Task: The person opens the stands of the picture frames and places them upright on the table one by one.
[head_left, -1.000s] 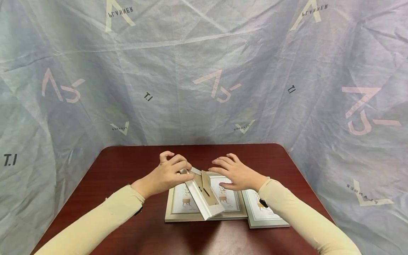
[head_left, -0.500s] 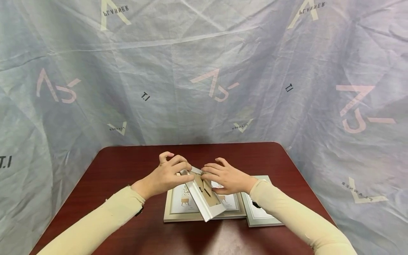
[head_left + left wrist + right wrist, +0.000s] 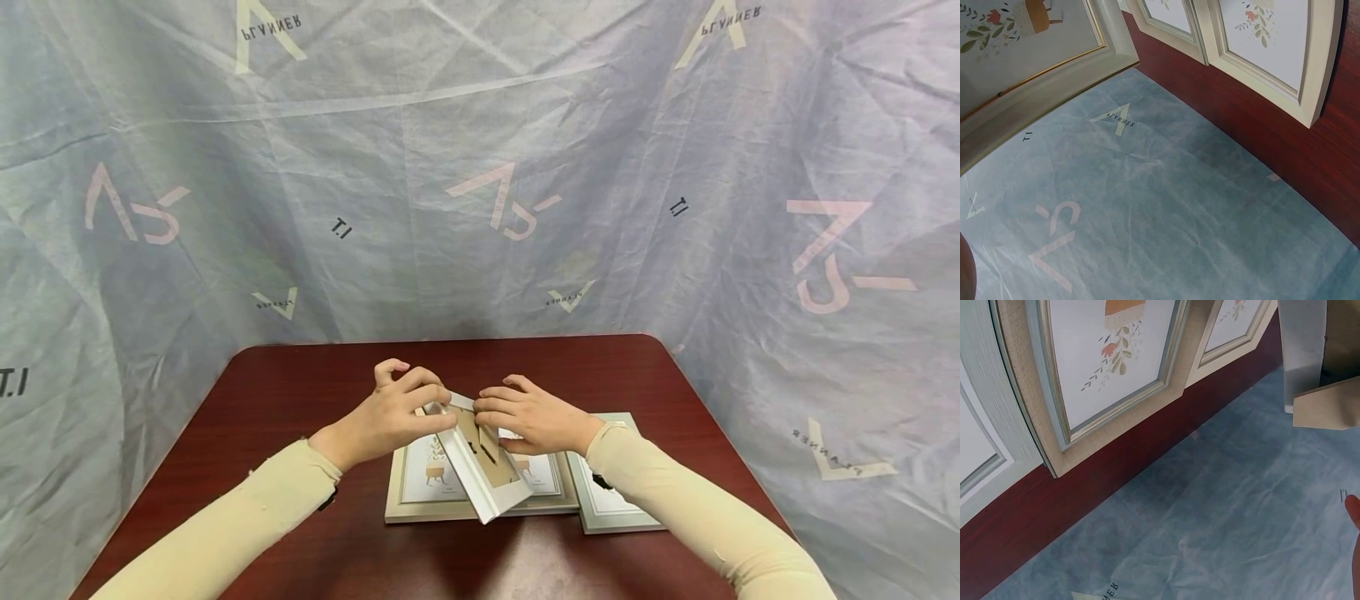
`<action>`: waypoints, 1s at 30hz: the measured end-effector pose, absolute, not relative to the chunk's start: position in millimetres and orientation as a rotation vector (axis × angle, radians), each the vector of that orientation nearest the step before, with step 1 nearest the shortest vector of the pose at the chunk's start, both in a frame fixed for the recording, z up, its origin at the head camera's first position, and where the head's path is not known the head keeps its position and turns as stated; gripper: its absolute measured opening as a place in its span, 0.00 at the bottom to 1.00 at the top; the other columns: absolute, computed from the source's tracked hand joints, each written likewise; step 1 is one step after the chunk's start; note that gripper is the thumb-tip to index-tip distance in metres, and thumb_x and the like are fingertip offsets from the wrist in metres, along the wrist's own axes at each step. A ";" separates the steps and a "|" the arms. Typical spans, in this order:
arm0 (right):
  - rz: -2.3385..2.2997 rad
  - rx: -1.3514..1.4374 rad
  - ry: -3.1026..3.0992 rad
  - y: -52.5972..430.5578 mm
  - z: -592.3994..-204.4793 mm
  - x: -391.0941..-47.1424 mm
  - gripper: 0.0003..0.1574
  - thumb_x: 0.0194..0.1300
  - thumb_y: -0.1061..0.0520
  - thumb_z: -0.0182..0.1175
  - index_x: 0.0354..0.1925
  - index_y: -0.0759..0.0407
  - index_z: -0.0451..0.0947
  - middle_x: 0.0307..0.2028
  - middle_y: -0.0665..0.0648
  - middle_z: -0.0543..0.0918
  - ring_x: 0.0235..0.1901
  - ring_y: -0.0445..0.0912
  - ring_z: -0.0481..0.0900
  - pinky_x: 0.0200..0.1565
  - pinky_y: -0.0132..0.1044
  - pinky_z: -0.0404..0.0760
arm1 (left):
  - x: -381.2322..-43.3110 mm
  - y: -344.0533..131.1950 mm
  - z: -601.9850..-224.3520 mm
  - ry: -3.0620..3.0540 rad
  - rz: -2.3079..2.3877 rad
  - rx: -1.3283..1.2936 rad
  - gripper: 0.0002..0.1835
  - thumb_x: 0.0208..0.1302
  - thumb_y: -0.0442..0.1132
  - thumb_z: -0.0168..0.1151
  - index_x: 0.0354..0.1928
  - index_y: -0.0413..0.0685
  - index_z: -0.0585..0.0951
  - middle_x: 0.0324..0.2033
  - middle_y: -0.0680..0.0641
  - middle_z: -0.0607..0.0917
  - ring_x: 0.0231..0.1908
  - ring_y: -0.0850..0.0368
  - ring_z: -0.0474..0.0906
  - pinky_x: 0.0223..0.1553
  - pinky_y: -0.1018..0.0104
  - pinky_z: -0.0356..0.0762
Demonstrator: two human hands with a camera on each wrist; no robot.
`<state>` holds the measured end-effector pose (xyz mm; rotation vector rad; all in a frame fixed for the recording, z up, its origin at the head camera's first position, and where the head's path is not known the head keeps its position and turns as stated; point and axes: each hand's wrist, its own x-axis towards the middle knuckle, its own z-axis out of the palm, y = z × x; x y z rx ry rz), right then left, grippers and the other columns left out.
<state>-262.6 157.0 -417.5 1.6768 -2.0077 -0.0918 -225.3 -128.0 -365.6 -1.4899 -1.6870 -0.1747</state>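
A picture frame (image 3: 480, 487) is held tilted above the table, its brown back with a stand flap (image 3: 486, 442) facing up toward me. My left hand (image 3: 401, 417) grips its upper left edge. On the other side, my right hand (image 3: 536, 417) has its fingers over the flap side of the frame and the thumb lower down; the exact contact is partly hidden. The left wrist view catches the frame's front (image 3: 1107, 56), with a flower-pot print inside a gold inner border. At the upper right of the right wrist view, the flap (image 3: 1325, 406) stands out from the back.
Beneath the held frame, beige picture frames (image 3: 427, 510) lie face up side by side on the dark red table (image 3: 315, 517). A pale grey-green frame (image 3: 622, 523) lies to their right. Grey printed cloth (image 3: 420, 275) hangs behind and at both sides.
My right hand has moved left and slightly down from beside the frame onto its flap side. The left hand keeps its grip; the held frame has barely shifted.
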 end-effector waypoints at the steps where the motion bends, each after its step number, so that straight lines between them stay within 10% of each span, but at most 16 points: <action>1: -0.095 1.676 -2.007 157.2 -416.9 -262.4 0.30 0.57 0.47 0.68 0.57 0.52 0.75 0.58 0.52 0.78 0.62 0.49 0.72 0.58 0.51 0.68 | -225.0 -128.0 -365.4 -1.690 -0.171 -1.489 0.12 0.56 0.32 0.63 0.38 0.59 0.81 0.40 0.53 0.79 0.43 0.54 0.74 0.46 0.41 0.55; 30: -0.183 1.608 -1.954 173.5 -396.5 -259.9 0.35 0.49 0.46 0.73 0.56 0.45 0.75 0.51 0.54 0.78 0.57 0.50 0.74 0.55 0.53 0.69 | -222.6 -132.1 -370.2 -1.756 -0.152 -1.470 0.13 0.56 0.33 0.67 0.40 0.61 0.81 0.39 0.55 0.79 0.42 0.55 0.73 0.46 0.41 0.57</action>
